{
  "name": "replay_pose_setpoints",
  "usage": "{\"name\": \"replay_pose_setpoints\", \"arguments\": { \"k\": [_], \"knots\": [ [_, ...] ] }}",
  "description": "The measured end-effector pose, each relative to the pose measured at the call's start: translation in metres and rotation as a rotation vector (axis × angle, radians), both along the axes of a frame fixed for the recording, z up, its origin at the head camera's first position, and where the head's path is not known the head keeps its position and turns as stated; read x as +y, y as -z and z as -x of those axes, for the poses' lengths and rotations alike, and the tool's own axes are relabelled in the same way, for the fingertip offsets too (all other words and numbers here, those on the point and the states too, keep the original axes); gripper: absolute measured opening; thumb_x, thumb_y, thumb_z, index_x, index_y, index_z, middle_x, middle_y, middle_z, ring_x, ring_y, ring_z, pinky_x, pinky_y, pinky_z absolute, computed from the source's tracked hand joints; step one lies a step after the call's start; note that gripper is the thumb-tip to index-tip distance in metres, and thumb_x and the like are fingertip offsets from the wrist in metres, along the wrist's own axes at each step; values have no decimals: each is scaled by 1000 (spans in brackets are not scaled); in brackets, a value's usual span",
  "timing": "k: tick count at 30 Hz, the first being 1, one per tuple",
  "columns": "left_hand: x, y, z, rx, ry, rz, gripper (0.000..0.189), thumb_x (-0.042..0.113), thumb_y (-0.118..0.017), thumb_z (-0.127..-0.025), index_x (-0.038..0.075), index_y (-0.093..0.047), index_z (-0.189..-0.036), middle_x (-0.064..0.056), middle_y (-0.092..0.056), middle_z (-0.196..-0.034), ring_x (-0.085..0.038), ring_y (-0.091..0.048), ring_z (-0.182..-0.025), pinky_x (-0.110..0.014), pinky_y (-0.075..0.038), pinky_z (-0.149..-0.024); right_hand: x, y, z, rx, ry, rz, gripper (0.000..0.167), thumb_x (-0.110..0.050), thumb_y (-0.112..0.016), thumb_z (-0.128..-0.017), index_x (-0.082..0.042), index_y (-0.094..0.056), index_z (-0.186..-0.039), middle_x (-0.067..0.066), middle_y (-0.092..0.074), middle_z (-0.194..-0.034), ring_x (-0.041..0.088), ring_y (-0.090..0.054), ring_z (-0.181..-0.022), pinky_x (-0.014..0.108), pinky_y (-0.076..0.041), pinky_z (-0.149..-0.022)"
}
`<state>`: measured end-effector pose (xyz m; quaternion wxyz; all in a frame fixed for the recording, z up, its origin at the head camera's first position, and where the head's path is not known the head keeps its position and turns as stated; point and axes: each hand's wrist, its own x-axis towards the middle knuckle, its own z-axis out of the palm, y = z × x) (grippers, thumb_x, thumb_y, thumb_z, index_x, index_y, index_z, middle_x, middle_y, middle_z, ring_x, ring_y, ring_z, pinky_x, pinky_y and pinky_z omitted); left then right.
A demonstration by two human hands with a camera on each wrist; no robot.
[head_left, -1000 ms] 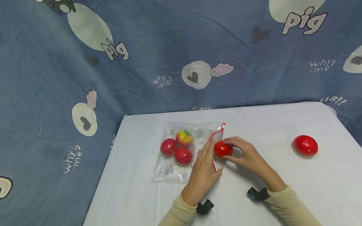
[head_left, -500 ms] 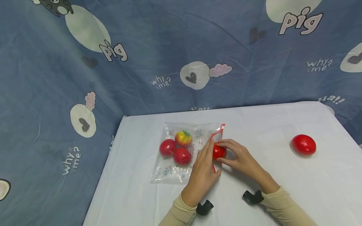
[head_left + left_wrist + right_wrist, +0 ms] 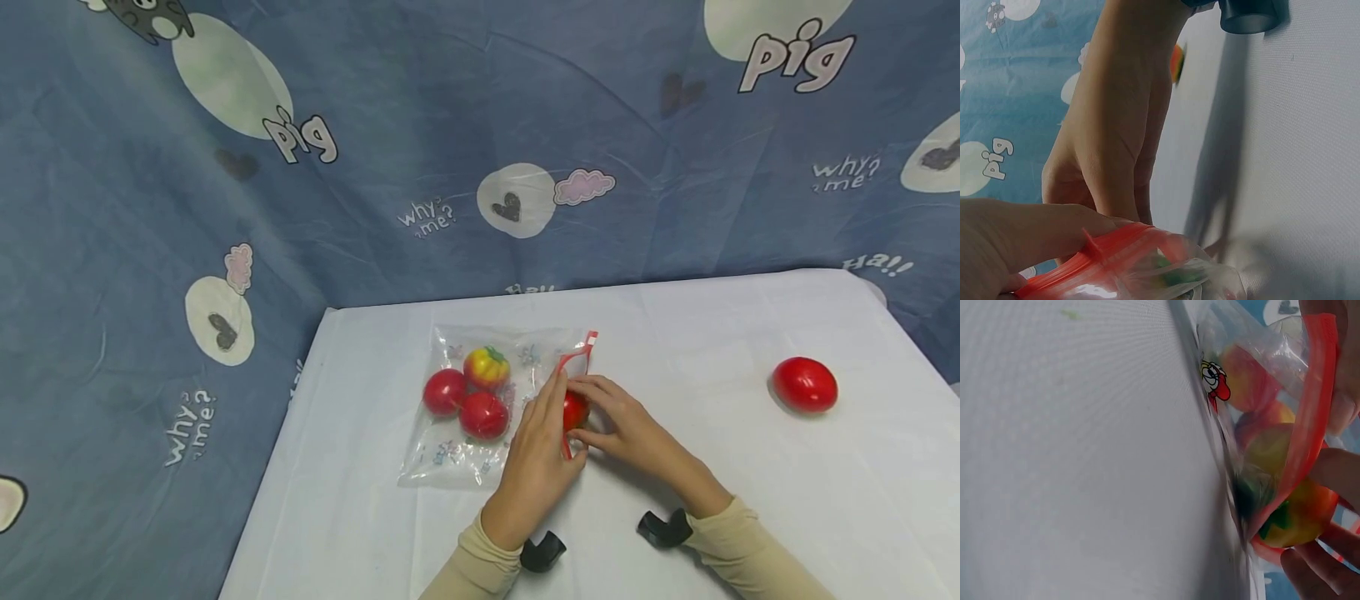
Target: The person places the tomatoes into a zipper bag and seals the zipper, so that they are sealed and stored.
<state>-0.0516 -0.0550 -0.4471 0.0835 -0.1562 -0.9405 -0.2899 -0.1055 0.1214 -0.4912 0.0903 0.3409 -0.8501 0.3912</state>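
A clear zip-top bag [image 3: 465, 468] with a red zip edge [image 3: 577, 354] lies on the table, its mouth facing right. My left hand [image 3: 534, 458] grips that mouth, fingers reaching across it and thumb at the near edge; in the left wrist view the thumb lies along the red strip [image 3: 1125, 244]. My right hand [image 3: 637, 435] holds a tomato [image 3: 576, 411] with thumb and fingers, right in the opening. Its green leafy top [image 3: 1277, 519] and yellow-orange skin show in the right wrist view. The left fingers partly hide the tomato in the head view.
Inside the bag are two red round fruits [image 3: 444, 392] and a yellow-red ribbed one [image 3: 487, 368] with a green top. A smooth red oval fruit [image 3: 805, 385] lies alone on the right of the white table [image 3: 705, 333]. A blue printed cloth [image 3: 405, 100] hangs behind.
The right hand has moved left with the tomato, from just outside the bag's mouth to inside the red edge. The left hand keeps its place on the bag.
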Motion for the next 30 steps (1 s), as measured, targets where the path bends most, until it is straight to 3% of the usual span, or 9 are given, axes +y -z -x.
{"name": "replay_pose_setpoints", "arguments": {
  "k": [4,9,17,26,30],
  "knots": [
    [1,0,0,-5,-2,3,109,13,-90,-77,10,-25,-164,-8,-42,-164,-24,-46,-147,-46,-41,-121,-1,3,2,-16,-23,44,70,-11,-90,-78,-8,-58,-140,7,-65,-136,23,-64,-121,41,-58,-99],
    [0,1,0,-29,8,2,110,14,-90,-77,11,-23,-165,-8,-40,-165,-23,-44,-150,-55,-39,-121,-3,5,2,2,-14,57,64,-11,-90,-78,-11,-64,-136,4,-66,-134,23,-65,-122,27,-53,-106],
    [1,1,-1,1,6,7,108,14,-90,-77,8,-25,-164,-8,-42,-164,-24,-50,-144,-49,-41,-121,-5,6,10,-120,-99,225,53,1,-86,-79,-4,-67,-128,9,-71,-120,27,-71,-108,42,-62,-90],
    [1,1,-1,48,-13,32,108,15,-90,-76,8,-26,-163,-8,-44,-162,-22,-50,-144,-43,-45,-117,-14,-1,19,-220,-169,126,48,-3,-84,-82,-4,-68,-126,9,-74,-117,16,-72,-103,42,-62,-90],
    [1,0,0,70,-4,21,107,13,-90,-76,7,-27,-163,-10,-46,-160,-23,-49,-145,-43,-44,-118,-17,-3,22,-230,-184,87,44,-8,-85,-83,-7,-69,-124,6,-75,-118,18,-73,-104,41,-62,-91]
  ]
}}
